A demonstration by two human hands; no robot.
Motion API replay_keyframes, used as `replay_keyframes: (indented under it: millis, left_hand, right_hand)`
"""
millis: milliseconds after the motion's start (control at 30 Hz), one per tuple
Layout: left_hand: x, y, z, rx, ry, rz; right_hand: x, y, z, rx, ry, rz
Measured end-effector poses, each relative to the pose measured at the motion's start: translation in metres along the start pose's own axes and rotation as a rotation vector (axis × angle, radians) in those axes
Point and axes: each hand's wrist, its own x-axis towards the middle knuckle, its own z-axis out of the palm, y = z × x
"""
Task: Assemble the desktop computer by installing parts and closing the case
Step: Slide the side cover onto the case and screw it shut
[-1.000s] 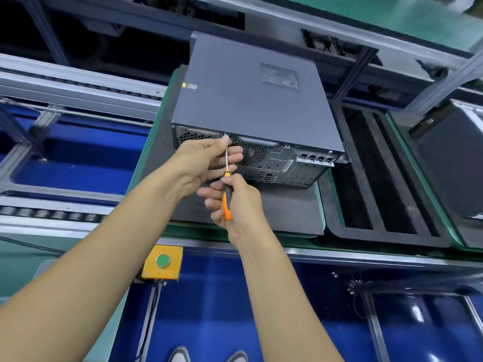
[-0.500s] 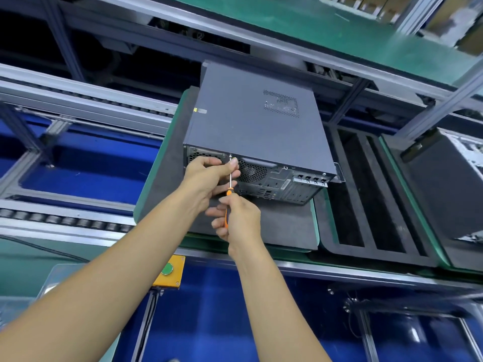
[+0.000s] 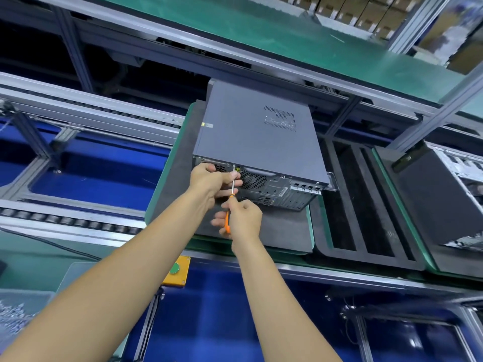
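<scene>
Gripping screwdriver [image 3: 231,194] handle, right hand [image 3: 244,220] fingers curled; left hand [image 3: 211,180] pinching shaft.

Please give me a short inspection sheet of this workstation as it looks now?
Surface: dark foam pad on a green pallet.
Job's things: closed computer case lying flat, rear panel facing the person; orange-handled screwdriver, tip at the panel's top edge.
Clutter: empty slotted foam tray; second case at right.
Hands: left hand steadies the shaft; right hand grips the handle.
Cables: nothing seen on the pad.
Surroundings: roller conveyor, yellow button box.
</scene>
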Motion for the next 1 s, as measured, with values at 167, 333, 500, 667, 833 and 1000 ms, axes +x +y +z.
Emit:
replay_keyframes:
  millis: [167,333,500,667,833,1000]
  left_hand:
    - [-0.004,-0.005,-0.001,0.116,0.017,0.112]
    - [-0.035,-0.014,-0.018,0.548,0.099,0.079]
    - [-0.084,-0.030,-0.017,0.399,0.042,-0.262]
    - [-0.090,-0.017,-0.018,0.160,-0.074,-0.233]
    - [-0.083,-0.028,-0.021,0.415,-0.046,-0.080]
    - [-0.081,-0.032,-0.015,0.383,0.015,-0.032]
  right_hand:
    - [0.005,-0.002,0.002,0.143,-0.082,0.155]
    - [0.009,-0.003,-0.005,0.063,-0.018,0.142]
    - [-0.002,-0.015,0.004,0.015,-0.087,0.152]
    - [-0.001,-0.023,0.002,-0.047,-0.227,0.144]
    - [0.003,-0.033,0.009,-0.095,-0.081,0.099]
    - [0.011,-0.038,0.009,-0.263,0.017,0.010]
